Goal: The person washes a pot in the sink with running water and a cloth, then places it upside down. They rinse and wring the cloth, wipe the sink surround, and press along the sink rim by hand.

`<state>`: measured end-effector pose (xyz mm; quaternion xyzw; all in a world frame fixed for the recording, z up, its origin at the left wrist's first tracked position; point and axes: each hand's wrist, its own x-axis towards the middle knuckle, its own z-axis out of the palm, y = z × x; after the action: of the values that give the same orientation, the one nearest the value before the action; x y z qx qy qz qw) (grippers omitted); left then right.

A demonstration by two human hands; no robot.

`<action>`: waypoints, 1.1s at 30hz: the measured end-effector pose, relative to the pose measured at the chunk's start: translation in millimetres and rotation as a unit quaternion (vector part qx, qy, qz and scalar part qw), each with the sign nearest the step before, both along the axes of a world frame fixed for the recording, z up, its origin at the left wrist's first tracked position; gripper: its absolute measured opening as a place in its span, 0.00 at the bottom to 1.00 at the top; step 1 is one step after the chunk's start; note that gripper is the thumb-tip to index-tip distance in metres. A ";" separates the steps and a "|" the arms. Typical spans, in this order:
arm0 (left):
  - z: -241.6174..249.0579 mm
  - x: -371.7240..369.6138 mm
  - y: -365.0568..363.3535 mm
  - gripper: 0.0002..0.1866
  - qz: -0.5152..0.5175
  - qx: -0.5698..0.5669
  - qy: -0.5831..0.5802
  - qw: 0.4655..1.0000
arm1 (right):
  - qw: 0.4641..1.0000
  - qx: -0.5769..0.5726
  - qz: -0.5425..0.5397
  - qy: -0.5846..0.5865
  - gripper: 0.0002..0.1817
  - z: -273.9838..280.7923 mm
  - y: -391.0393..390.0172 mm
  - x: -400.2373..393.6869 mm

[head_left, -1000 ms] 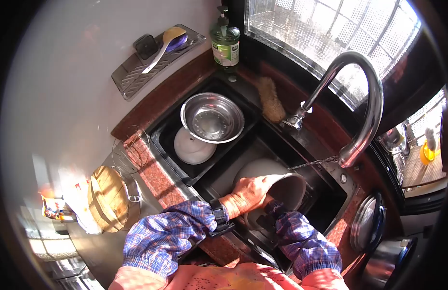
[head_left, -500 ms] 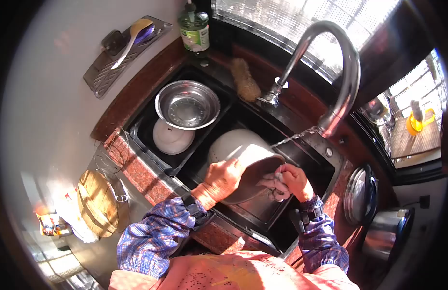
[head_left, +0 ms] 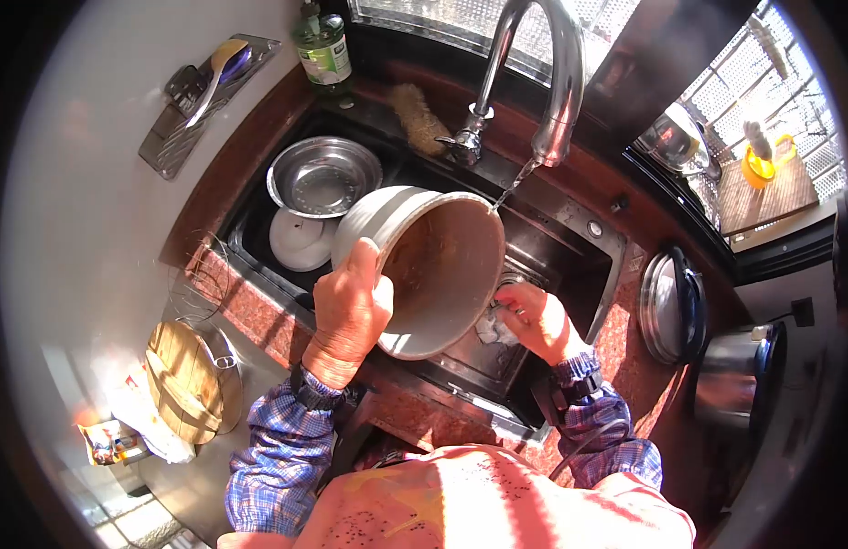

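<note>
My left hand [head_left: 349,316] grips the near left rim of a large pale pot [head_left: 442,274], tilted so its brownish inside shows. Just right of the pot, my right hand [head_left: 538,320] is closed on a wet whitish cloth [head_left: 495,328], over the right sink basin [head_left: 570,284]. Water runs from the curved faucet [head_left: 557,137] in a thin stream by the pot's far rim. In the left basin, a metal bowl [head_left: 323,176] and a round pale lid [head_left: 299,240] lie partly overlapping.
A green soap bottle [head_left: 323,50] and a brown scrubber [head_left: 415,119] are behind the sink. On the left stand a spoon tray [head_left: 204,105] and wooden board [head_left: 182,380]. Lids [head_left: 666,306] and a steel pot [head_left: 730,375] are at right.
The pot has been raised and tipped, so its opening shows more. My left hand has moved left and up with it. The view has shifted, and the cloth hangs lower beside the pot.
</note>
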<state>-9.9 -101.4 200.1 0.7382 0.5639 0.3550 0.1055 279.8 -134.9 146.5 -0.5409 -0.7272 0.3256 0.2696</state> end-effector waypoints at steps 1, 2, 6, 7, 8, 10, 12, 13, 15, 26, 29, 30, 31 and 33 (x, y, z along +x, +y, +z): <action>0.3 0.2 -1.7 0.12 0.009 0.017 -0.005 1.000 | 0.992 0.073 0.095 -0.023 0.23 8.9 -1.8 -12.7; -1.0 -1.9 -2.4 0.12 0.014 0.019 -0.005 1.000 | 0.984 0.099 0.147 0.000 0.30 11.2 -7.4 -28.7; -3.9 -6.7 4.7 0.10 0.045 -0.061 -0.138 0.987 | 0.959 0.205 0.161 -0.112 0.30 11.2 -28.9 -75.5; -4.7 -8.6 8.1 0.10 0.055 -0.100 -0.134 0.984 | 0.957 0.210 0.164 -0.113 0.30 3.1 -28.3 -74.1; -6.7 -10.6 10.9 0.11 0.067 -0.139 -0.130 0.979 | 0.956 0.197 0.170 -0.136 0.23 -9.9 -25.6 -70.7; -21.2 -15.0 19.0 0.11 0.051 -0.144 -0.168 0.974 | 0.951 0.192 0.184 -0.158 0.16 -11.3 -23.6 -63.0; -34.8 -19.7 24.4 0.17 0.009 -0.106 -0.176 0.979 | 0.949 0.224 0.170 -0.142 0.07 3.8 -20.5 -57.3; -25.5 -22.1 22.2 0.20 -0.004 -0.222 -0.282 0.933 | 0.952 0.211 0.167 -0.144 0.07 7.9 -21.8 -54.1; -19.4 -37.6 21.0 0.25 -0.051 -0.334 -0.383 0.860 | 0.967 0.182 0.140 -0.111 0.08 17.5 -27.0 -48.5; -99.0 -110.5 109.0 0.25 0.176 -0.332 -0.503 0.778 | 0.862 -0.084 -0.188 0.464 0.24 -8.0 -46.8 -16.8; -115.6 -109.3 128.5 0.22 0.183 -0.332 -0.554 0.741 | 0.733 -0.166 -0.219 0.622 0.32 -42.1 -57.1 10.2; -120.6 -109.4 131.0 0.22 0.190 -0.320 -0.556 0.743 | 0.693 -0.173 -0.226 0.663 0.35 -48.7 -58.1 5.5; -162.0 -114.2 151.6 0.19 0.246 -0.299 -0.530 0.754 | 0.664 -0.209 -0.202 0.689 0.37 -32.6 -60.9 -5.7; -195.6 -135.1 167.6 0.20 0.159 -0.343 -0.353 0.856 | 0.586 -0.270 -0.265 0.717 0.38 -10.9 -66.4 -20.7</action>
<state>-145.0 66.2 4.5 0.3805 0.6847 0.3873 0.4863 259.1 -201.3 135.6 -0.3495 -0.0017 0.7028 0.6197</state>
